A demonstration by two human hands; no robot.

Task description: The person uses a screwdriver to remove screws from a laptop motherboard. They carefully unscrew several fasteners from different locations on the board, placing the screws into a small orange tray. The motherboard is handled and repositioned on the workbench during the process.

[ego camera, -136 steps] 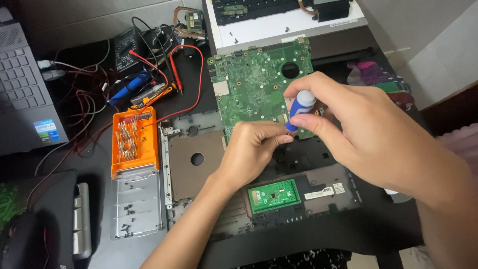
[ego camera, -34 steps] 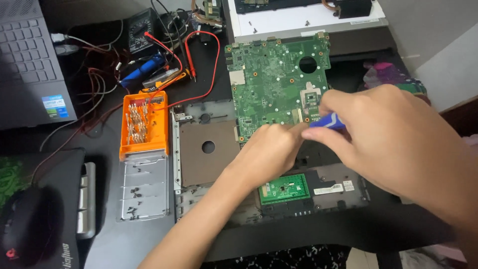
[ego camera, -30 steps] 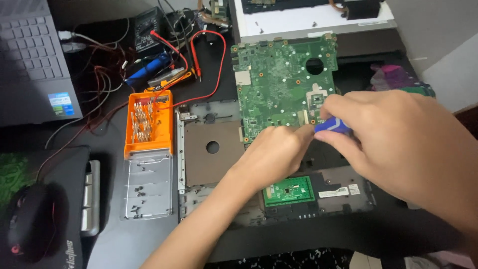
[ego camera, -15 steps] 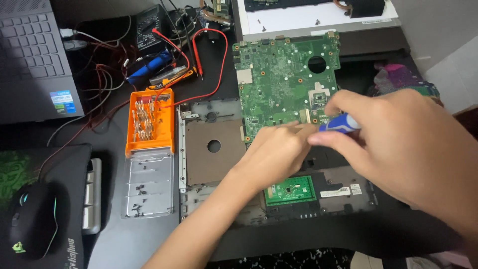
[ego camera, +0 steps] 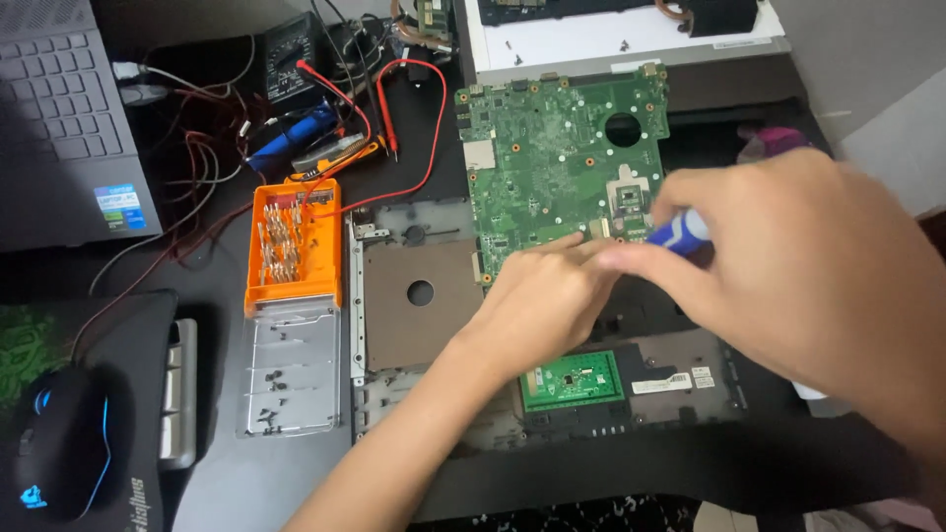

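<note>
Under both hands lies a green circuit board [ego camera: 552, 158] in an opened laptop chassis [ego camera: 414, 305]; the right hand [ego camera: 788, 266] is closed around a blue-handled screwdriver [ego camera: 680, 232] at the board's lower edge. Touching it from the left, the left hand [ego camera: 542, 296] has its fingers curled at the tool's tip, which is hidden. Well left of the left hand sit an orange bit case [ego camera: 294, 244] and a clear tray [ego camera: 291, 369] of screws.

Even overhead light, soft shadows; hands [ego camera: 788, 266] motion-blurred, bkgd sharp.
</note>
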